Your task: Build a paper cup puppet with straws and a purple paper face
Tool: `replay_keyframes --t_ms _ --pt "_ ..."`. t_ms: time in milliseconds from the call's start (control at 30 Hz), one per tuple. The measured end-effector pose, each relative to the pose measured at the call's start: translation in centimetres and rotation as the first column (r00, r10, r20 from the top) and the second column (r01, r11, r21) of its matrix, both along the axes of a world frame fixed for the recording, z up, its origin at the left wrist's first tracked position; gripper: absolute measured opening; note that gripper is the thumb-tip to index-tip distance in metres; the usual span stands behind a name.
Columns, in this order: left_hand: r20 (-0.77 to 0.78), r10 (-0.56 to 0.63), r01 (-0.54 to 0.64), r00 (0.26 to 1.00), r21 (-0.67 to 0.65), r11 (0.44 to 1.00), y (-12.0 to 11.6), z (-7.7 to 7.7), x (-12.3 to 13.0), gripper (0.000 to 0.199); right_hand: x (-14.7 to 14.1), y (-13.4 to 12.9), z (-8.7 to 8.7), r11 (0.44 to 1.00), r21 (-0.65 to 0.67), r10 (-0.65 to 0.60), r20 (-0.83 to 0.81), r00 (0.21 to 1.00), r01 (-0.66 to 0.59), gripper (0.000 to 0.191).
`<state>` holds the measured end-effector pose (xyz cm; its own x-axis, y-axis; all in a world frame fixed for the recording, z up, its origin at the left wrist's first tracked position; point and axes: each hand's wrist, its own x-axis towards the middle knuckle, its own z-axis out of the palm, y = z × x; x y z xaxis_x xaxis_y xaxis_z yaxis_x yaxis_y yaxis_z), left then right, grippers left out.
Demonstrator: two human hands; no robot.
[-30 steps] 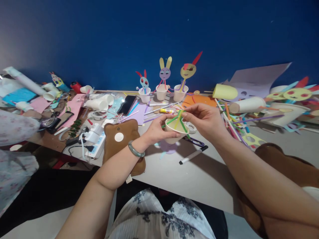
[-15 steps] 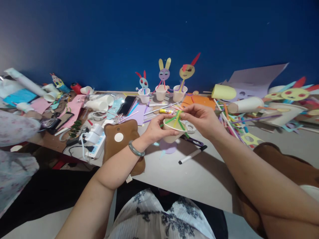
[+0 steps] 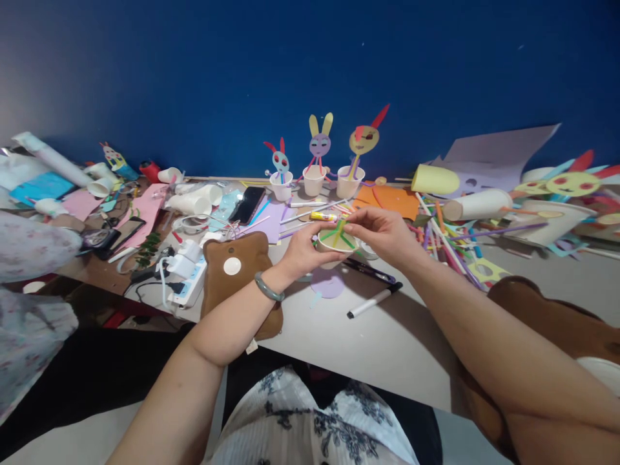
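The left hand (image 3: 304, 250) holds a paper cup (image 3: 334, 264) in curled fingers; the right hand (image 3: 385, 237) pinches green-and-yellow pipe cleaners (image 3: 347, 241) at its mouth. A marker (image 3: 374, 301) lies nearby.

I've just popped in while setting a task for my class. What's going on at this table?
A person is handling a paper cup with both hands. The left hand holds it by the side, while the right hand pinches the top of the green and yellow strips at the cup's mouth. A purple disc and a white marker lie on the table nearby. Behind stand three cups bearing paper faces with ears.
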<state>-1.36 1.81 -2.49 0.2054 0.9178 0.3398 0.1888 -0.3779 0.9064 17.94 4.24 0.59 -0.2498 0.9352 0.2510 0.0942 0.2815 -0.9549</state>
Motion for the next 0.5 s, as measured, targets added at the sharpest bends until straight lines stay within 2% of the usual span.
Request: replay_keyframes --t_ms 233,400,500 --pt "-0.075 -0.044 0.046 0.996 0.027 0.999 0.4 0.2 -0.5 0.072 -0.3 0.3 -0.7 0.991 0.117 -0.068 0.069 0.995 0.059 0.03" --pt "0.044 -0.059 0.061 0.997 -0.037 0.997 0.8 0.4 -0.9 0.051 -0.5 0.0 -0.4 0.986 0.153 -0.086 0.086 0.993 0.072 0.029" --pt "0.028 -0.098 0.1 0.995 -0.077 0.992 1.1 0.6 -1.3 0.053 -0.6 -0.2 -0.4 0.985 0.159 -0.086 0.091 0.992 0.071 0.026"
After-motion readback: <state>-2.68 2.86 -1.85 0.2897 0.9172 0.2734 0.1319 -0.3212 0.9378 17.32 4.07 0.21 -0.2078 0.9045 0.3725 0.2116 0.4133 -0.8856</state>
